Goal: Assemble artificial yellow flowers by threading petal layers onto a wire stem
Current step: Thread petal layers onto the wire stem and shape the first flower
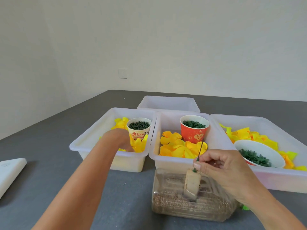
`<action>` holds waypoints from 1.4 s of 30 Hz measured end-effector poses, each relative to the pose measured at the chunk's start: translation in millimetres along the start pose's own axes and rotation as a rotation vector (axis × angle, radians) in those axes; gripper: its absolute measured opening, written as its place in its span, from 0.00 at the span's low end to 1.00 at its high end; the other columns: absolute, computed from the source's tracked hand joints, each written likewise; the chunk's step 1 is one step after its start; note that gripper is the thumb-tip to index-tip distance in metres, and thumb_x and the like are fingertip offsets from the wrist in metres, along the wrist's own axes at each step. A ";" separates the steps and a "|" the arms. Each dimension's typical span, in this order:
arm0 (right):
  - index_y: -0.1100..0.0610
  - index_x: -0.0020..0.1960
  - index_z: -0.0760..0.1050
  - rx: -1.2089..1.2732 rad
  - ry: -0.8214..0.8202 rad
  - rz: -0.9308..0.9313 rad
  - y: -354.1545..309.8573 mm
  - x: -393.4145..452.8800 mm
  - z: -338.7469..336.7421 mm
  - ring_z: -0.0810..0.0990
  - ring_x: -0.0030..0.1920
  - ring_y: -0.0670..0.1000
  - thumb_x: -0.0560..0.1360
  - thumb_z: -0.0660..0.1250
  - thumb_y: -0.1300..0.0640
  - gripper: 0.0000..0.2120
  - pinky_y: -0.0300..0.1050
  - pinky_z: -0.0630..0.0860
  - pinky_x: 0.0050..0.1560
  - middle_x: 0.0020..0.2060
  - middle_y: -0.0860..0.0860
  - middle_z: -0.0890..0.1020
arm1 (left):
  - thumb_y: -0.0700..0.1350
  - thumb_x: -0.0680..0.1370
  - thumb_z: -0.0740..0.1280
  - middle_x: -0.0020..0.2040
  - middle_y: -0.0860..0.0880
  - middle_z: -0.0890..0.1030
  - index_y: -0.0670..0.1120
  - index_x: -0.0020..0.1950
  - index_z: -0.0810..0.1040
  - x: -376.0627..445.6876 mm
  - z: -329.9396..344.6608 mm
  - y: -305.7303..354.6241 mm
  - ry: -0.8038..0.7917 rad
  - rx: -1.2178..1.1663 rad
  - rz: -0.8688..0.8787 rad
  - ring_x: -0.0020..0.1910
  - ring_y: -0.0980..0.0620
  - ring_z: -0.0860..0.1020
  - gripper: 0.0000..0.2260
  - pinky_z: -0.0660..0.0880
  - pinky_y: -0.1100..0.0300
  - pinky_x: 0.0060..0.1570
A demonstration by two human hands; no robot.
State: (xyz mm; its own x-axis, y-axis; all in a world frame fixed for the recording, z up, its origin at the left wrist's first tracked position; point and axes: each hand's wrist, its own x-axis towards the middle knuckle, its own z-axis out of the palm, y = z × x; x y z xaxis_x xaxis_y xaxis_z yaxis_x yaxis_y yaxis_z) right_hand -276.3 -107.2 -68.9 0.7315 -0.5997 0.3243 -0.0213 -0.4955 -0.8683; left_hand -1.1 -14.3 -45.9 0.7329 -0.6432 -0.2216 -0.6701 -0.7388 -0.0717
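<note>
R grip [221, 165] pinches wire stem [200, 151], L in petals [138, 144]

Left hand [120, 140] fingertips blurred, hidden among petals [138, 144].

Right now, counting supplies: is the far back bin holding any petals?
No, the back bin shows only bare white walls, with no petals visible inside.

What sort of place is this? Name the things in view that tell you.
Probably a plain room set up as a craft workstation: a grey table by a bare wall, white bins of yellow petals, and cups of green parts.
</note>
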 end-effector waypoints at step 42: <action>0.63 0.42 0.79 0.598 0.130 0.034 -56.8 51.6 -17.8 0.82 0.31 0.50 0.67 0.69 0.60 0.07 0.40 0.78 0.31 0.31 0.55 0.84 | 0.37 0.69 0.66 0.36 0.46 0.84 0.42 0.42 0.77 -69.0 -38.7 82.4 -0.092 -1.802 0.783 0.35 0.49 0.83 0.03 0.80 0.60 0.37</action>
State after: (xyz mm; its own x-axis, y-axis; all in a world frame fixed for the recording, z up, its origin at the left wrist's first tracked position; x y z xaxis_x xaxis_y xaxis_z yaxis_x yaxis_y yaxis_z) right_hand -249.5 -121.2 3.8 0.6472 -0.6995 0.3032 0.3708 -0.0587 -0.9269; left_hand -102.3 -38.5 1.1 0.3381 -0.9083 0.2463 0.1337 0.3055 0.9428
